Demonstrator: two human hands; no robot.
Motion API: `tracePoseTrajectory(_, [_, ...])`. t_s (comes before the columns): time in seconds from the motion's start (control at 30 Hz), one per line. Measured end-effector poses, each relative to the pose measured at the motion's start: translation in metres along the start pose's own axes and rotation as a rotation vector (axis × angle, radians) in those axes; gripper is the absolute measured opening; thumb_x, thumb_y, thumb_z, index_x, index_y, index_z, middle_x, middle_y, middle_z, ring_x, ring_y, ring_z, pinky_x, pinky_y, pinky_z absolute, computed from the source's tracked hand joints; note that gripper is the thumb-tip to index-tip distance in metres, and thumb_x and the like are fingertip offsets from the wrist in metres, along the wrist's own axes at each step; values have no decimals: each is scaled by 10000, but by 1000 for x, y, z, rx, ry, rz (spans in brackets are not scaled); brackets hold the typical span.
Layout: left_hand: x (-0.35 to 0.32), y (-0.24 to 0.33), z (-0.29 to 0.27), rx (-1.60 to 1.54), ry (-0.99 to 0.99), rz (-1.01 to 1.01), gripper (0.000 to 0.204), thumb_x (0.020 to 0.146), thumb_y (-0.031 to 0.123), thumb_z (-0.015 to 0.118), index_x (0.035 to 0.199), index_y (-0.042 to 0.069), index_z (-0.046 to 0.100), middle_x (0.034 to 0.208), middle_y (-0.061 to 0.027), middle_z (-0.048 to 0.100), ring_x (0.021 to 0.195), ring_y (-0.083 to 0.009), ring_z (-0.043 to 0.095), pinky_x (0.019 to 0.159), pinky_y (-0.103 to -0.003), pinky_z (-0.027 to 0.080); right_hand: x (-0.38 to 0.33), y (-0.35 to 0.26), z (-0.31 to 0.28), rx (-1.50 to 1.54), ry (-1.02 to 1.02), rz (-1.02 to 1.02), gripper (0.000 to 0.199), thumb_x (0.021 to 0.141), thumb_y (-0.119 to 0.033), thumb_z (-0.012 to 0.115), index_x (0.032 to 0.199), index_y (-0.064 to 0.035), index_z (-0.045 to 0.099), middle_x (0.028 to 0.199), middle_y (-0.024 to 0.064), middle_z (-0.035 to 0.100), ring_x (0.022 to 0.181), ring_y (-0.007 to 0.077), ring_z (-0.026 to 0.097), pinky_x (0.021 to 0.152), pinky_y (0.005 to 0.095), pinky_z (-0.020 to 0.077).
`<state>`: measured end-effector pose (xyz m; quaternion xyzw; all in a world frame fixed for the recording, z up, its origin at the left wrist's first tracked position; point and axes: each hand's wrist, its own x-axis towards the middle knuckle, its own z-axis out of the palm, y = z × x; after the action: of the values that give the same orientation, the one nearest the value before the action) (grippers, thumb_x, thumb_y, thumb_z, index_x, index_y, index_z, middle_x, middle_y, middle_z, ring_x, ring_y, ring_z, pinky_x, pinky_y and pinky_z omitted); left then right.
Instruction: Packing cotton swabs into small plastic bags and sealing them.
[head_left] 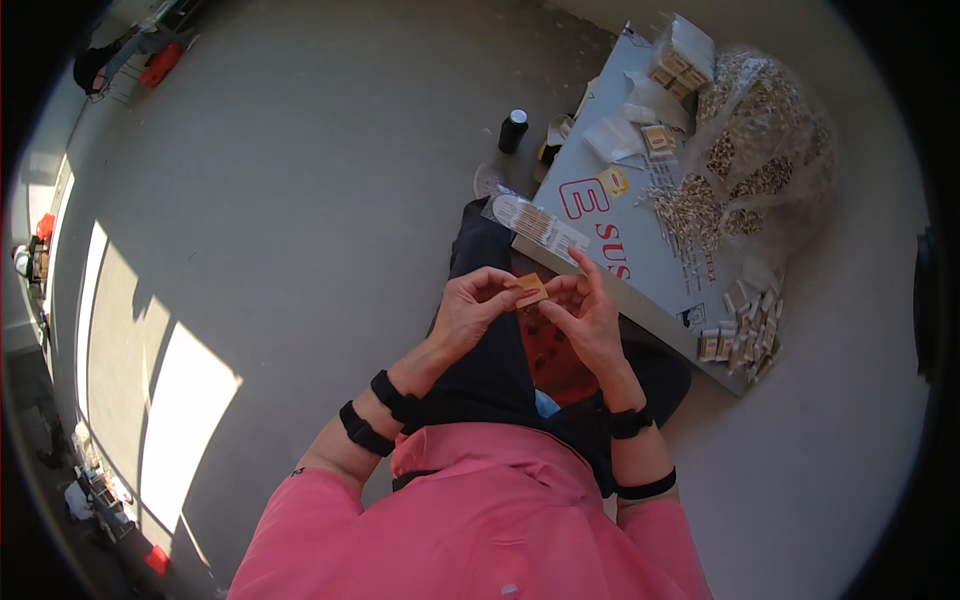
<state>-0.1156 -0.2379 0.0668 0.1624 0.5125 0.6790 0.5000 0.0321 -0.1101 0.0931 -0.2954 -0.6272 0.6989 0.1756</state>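
Observation:
Over my lap, both hands pinch a small yellow-orange card (532,289) with red print. My left hand (466,311) grips its left edge between thumb and fingers. My right hand (591,318) is closed at its right side, with one finger raised. Just beyond the hands, a clear packet of thin wooden sticks (538,220) lies across the near corner of a large printed board (650,255). A similar yellow card (613,181) rests flat on this board. Loose thin sticks with pale tips (683,212) are scattered beside it.
A big clear bag full of pale-tipped sticks (765,150) slumps on the board's right side. Several small bundles of sticks (742,335) are piled at its near right corner. Stacked packs (684,55) stand at the far end. A black bottle (513,131) stands on the floor left of the board.

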Motion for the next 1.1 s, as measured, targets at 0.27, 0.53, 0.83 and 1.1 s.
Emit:
tracePoseTrajectory(0.27, [16, -31, 22, -219, 122, -155, 184, 916, 131, 724, 1051, 21, 665, 977, -42, 706, 850, -96, 667, 794, -247, 545, -21, 29, 9, 328, 299, 239, 290, 961, -136, 663, 1207, 5, 601, 1014, 73, 706, 873, 120, 681, 748, 218, 541])
tracePoseTrajectory(0.53, [34, -77, 18, -60, 133, -170, 282, 934, 147, 702, 1159, -4, 625, 1112, -85, 673, 1030, -139, 640, 934, -270, 502, 4, 61, -2, 272, 446, 256, 195, 919, -74, 702, 1092, 3, 656, 912, 48, 700, 728, 92, 670, 649, 211, 542])
tracePoseTrajectory(0.83, [145, -106, -19, -480, 615, -75, 614, 965, 172, 651, 1429, -52, 316, 1376, -132, 506, 1294, -221, 489, 1108, -343, 380, 82, 99, -49, 54, 722, 184, 170, 878, -62, 738, 983, 12, 627, 833, 41, 671, 640, 76, 615, 574, 200, 504])
tracePoseTrajectory(1.1, [170, -118, -20, -559, 352, -255, 332, 983, 189, 622, 1244, -3, 548, 1215, -90, 620, 1135, -196, 599, 1034, -351, 453, 103, 122, -37, -58, 737, 214, 181, 843, -63, 751, 967, 10, 641, 795, 26, 668, 660, 58, 608, 604, 214, 519])
